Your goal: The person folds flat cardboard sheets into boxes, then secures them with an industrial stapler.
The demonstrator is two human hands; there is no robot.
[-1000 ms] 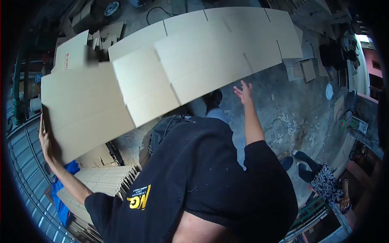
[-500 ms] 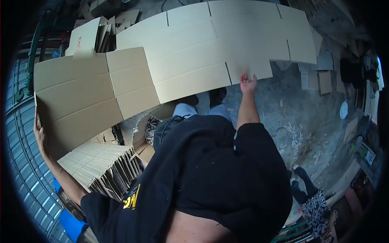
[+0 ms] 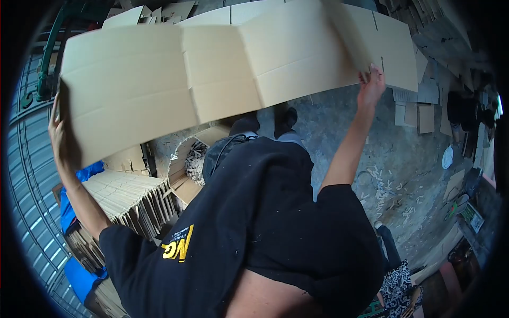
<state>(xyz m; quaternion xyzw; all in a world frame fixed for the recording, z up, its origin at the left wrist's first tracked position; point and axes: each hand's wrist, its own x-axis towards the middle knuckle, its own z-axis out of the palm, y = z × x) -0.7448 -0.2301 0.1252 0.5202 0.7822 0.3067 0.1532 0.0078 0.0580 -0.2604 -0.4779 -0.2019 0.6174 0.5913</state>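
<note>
A long creased cardboard sheet (image 3: 127,79) spans the upper part of the view, raised and bent, its right end turned up and blurred. My left hand (image 3: 59,132) grips its left edge, partly hidden along the board. At the other end my right hand (image 3: 372,87) is closed on the lower right corner. Behind and beneath lies another flat, slotted cardboard blank (image 3: 396,55), showing at the top and right.
Packed folded cardboard (image 3: 124,185) stands by my left arm, near blue sheeting (image 3: 82,281). A carton of scraps (image 3: 183,159) sits beside my legs. Paper strips (image 3: 387,185) litter the concrete floor. Another person in a patterned garment (image 3: 397,289) is at lower right. Metal shutter (image 3: 32,212) borders the left.
My right hand has gone from open on the lower blank to gripping the upper sheet's right end. The sheet has opened out rightward and risen, covering much of the blank below.
</note>
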